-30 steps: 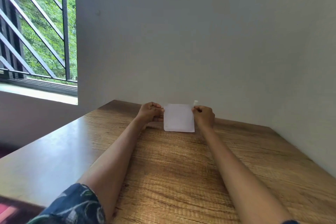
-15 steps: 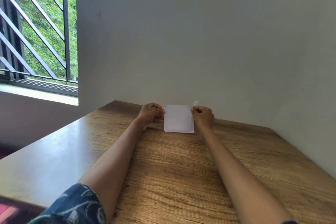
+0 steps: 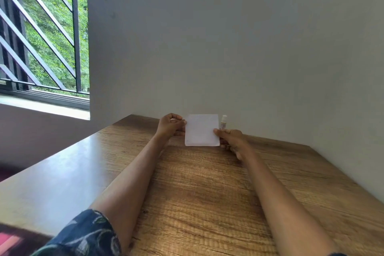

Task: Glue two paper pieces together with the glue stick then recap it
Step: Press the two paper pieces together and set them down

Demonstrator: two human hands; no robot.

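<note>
1. Wooden table (image 3: pixel 207 193) stands in a corner between two plain grey walls; a barred window (image 3: pixel 44 33) with green trees behind it is on the left.
2. Both hands hold one white paper (image 3: pixel 202 130) upright near the far edge of the table. The left hand (image 3: pixel 170 127) pinches its left edge with curled fingers, and the right hand (image 3: pixel 230 139) pinches the lower right edge with the thumb on the front.
3. I cannot tell if this is one sheet or two sheets pressed together; a thin second edge seems to show at the bottom.
4. The glue stick (image 3: pixel 223 122) stands upright on the table just behind the right edge of the paper, near the wall. No hand touches it.
5. In my judgement, the step is joining or aligning the papers. If glue is already on, the next move needs firm pressing with matched edges, then closing the stick.
6. The stick has a label, but its writing is too small to read. Whether its cap is on is not clear.
</note>
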